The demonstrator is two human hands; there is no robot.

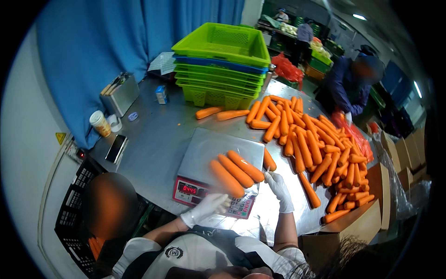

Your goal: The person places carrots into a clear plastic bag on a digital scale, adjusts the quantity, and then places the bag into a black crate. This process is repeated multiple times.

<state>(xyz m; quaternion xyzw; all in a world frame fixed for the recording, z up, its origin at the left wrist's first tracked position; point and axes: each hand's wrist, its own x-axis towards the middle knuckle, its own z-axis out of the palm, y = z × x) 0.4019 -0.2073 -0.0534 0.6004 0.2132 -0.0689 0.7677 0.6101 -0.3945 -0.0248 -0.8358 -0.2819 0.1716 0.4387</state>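
Three carrots lie side by side at a slant above the metal pan of a red digital scale; glints around them suggest a clear plastic bag. My right hand, in a white glove, pinches the bag's edge beside the carrots' right ends. My left hand, also gloved and slightly blurred, is at the scale's front near the bag's lower edge, fingers bent; whether they grip the film is unclear. The scale's red display is lit. Another carrot rests against the pan's right side.
A large carrot heap covers the table's right side. Stacked green crates stand at the back. Leftward are a cup, a phone and a metal knife holder. Cardboard boxes flank the right edge. A co-worker leans beyond the heap.
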